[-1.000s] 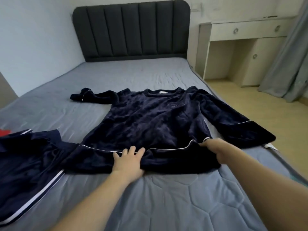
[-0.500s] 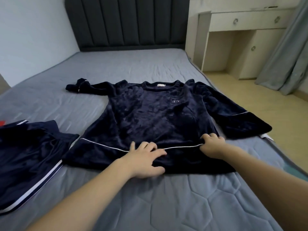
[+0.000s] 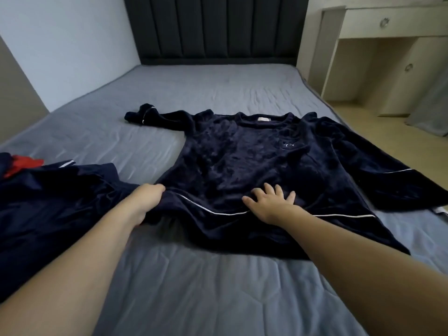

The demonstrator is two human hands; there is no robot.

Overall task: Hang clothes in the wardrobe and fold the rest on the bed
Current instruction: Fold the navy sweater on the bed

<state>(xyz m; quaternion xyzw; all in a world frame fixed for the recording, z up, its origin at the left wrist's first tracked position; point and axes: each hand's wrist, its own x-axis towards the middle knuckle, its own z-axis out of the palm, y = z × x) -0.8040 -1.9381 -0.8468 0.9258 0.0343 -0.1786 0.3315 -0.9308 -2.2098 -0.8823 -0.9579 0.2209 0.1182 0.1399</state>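
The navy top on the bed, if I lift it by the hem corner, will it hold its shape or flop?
Probably flop: the navy top already sags and creases where the left hand grips its hem corner. It looks like plush, thick fabric, so likely somewhat heavy for a top. The sleeves would probably trail; it seems to stay put under the flat right hand.

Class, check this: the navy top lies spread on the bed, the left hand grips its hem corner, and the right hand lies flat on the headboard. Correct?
Not quite. In the head view the right hand lies flat on the navy top, not the headboard. The top is spread on the bed, and the left hand grips its hem corner.
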